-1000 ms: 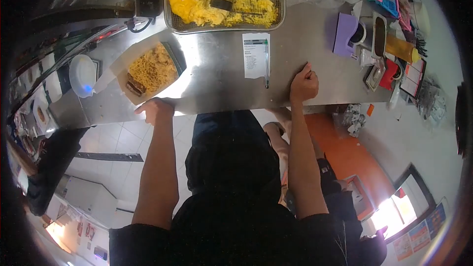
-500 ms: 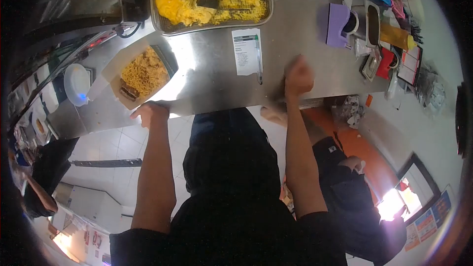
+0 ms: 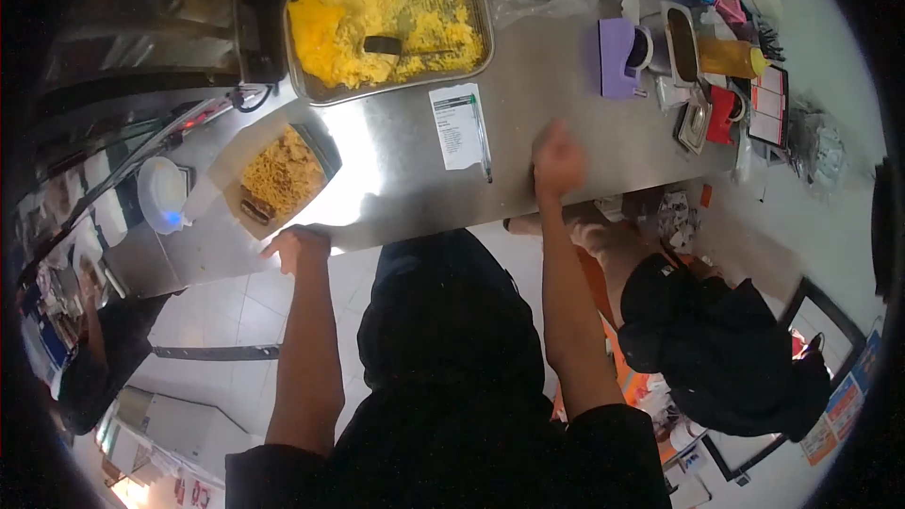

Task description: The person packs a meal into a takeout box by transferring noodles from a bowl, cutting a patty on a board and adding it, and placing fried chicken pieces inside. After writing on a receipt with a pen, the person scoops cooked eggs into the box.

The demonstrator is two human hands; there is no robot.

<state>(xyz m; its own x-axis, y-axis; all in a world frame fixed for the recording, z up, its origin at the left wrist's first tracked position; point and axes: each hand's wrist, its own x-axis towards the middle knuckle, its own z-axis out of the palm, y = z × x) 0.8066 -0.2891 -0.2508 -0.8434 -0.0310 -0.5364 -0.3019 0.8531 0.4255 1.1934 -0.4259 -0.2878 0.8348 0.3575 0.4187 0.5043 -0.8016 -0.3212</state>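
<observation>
My left hand [image 3: 300,247] rests at the front edge of the steel counter [image 3: 396,207], just below an open carton [image 3: 232,172] of noodles [image 3: 283,172] with a brown piece of food in its lower corner. Its fingers look apart, with nothing in them. Over the counter to the right, my right hand [image 3: 558,165] is blurred, and its fingers look curled; nothing shows in them. Left of this hand lie a printed slip [image 3: 456,126] and a pen [image 3: 482,143]. A wire-edged tray [image 3: 304,87] of yellow food stands behind them, with a dark-handled utensil [image 3: 382,45] in it.
A white bowl [image 3: 162,190] sits at the left. On the right stand a purple holder [image 3: 617,58], a yellow-capped bottle [image 3: 731,58] and a metal container [image 3: 681,42]. A co-worker [image 3: 698,344] is close at the lower right; another person [image 3: 104,349] is at the far left.
The view has shifted, bringing a second yellow tray into sight at the top. The co-worker at the right has come closer to the counter. My left hand stays at the edge; my right hand remains raised.
</observation>
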